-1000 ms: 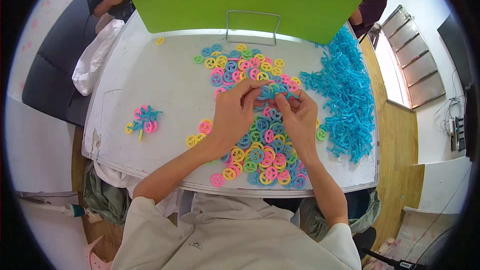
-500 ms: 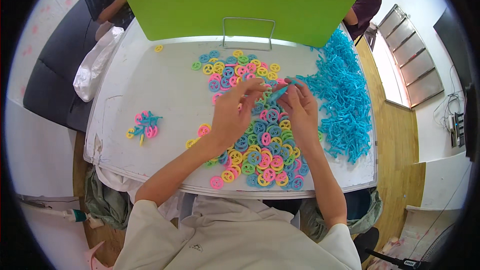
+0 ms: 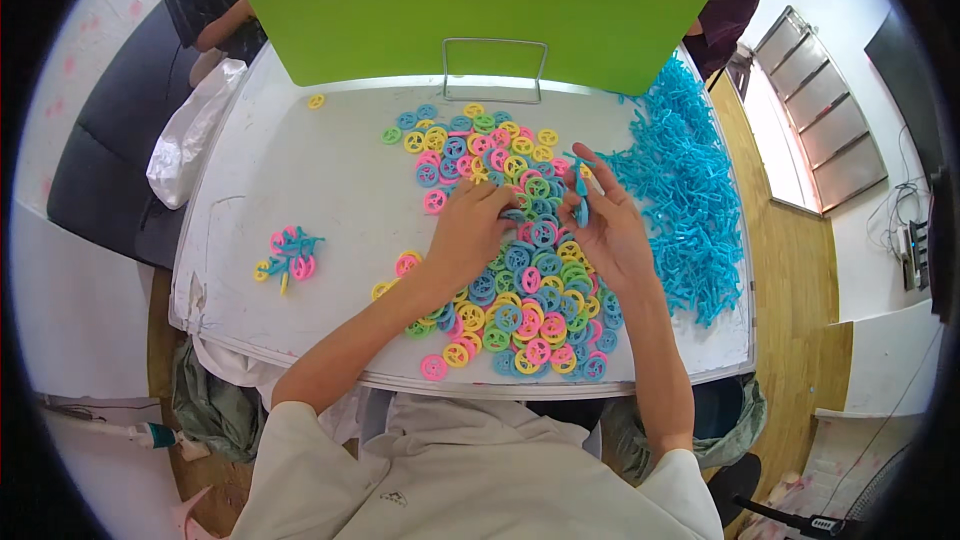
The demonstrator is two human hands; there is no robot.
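My right hand (image 3: pixel 615 225) is raised over the right side of a heap of plastic wheels (image 3: pixel 508 318) in blue, pink, yellow and green. Between its thumb and fingers it pinches a blue plastic stick piece (image 3: pixel 580 183), with a blue wheel at its lower end. A bit of yellow shows by the upper end. My left hand (image 3: pixel 468 227) is down at the middle of the heap, back of the hand up. Its fingers are bent together beside a blue wheel; what they grip, if anything, is hidden.
A big pile of blue stick pieces (image 3: pixel 690 200) covers the table's right side. On the left lies a small cluster of joined sticks and wheels (image 3: pixel 292 254). A green board (image 3: pixel 480 5) with a wire frame (image 3: pixel 494 100) stands at the back. Other people sit beyond it.
My hands have parted. The left has dropped back to the wheel heap, while the right keeps the blue stick piece, now turned upright with the wheel visible below.
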